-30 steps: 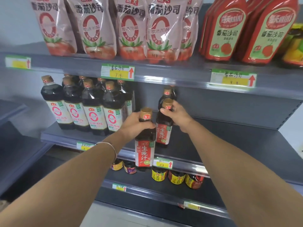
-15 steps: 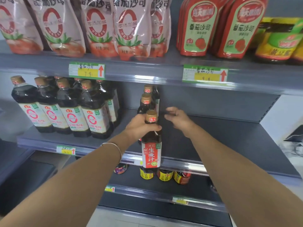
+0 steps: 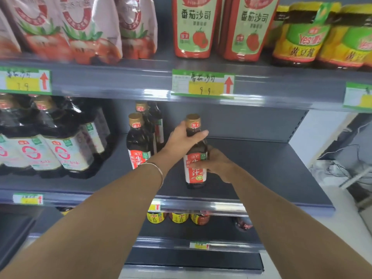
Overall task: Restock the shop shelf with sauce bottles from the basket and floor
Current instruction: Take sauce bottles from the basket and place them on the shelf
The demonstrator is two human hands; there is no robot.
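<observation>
The bottle [image 3: 198, 149] stands upright on the shelf [image 3: 261, 168] near its front edge, long axis vertical, just right of the row [image 3: 138, 141] of like bottles and apart from it. The left hand [image 3: 185, 137] comes from the left, fingers curled round the neck under the cap. The right hand [image 3: 219, 164] comes from the right, lower down, fingers wrapped together across the label. Both hands are on the bottle, so neither is nearer. The next move is probably a short slide back and left, keeping it upright
</observation>
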